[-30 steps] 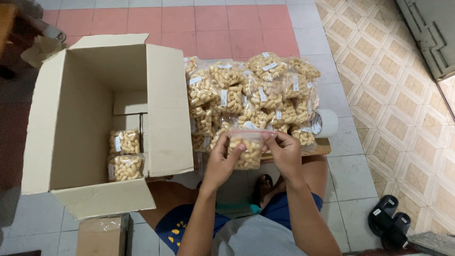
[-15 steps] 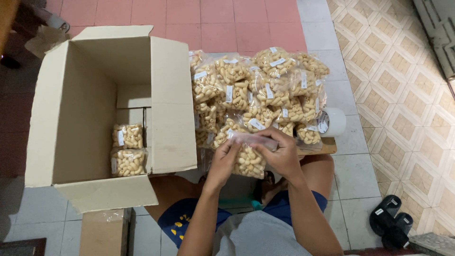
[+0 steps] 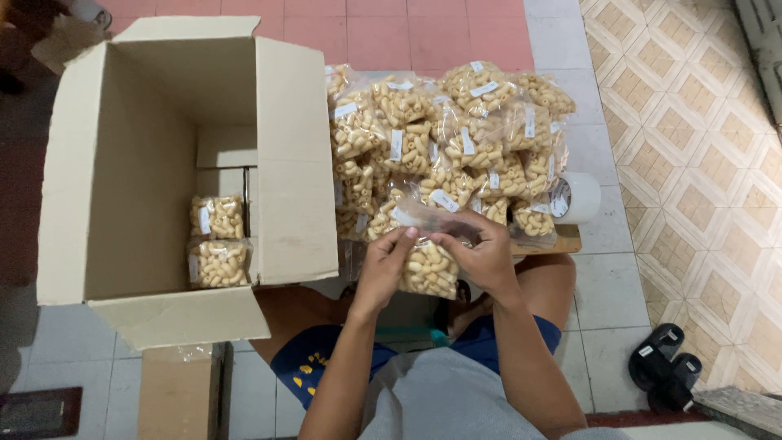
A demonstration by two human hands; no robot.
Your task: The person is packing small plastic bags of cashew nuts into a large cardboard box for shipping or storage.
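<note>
Your left hand [image 3: 384, 262] and right hand [image 3: 481, 254] pinch the clear snack bag [image 3: 429, 269] at its top edge; it looks light, crinkly and crushable, so keep hold of that edge.

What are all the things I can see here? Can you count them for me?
held snack bag: one, clear with pale yellow puffs, between both hands over the lap.
snack bag pile: too many to count, clear with white labels, stacked right of the box.
packed snack bags: two, same kind, on the bottom of the box.
cardboard box: one, brown, open, on the left.
small carton: one, brown, below the box.
tape roll: one, white, at the pile's right edge.
wooden board: one, brown, under the pile.
sandals: one black pair, on the floor at lower right.
left hand: pinching the bag's top.
right hand: pinching the bag's top.
</note>
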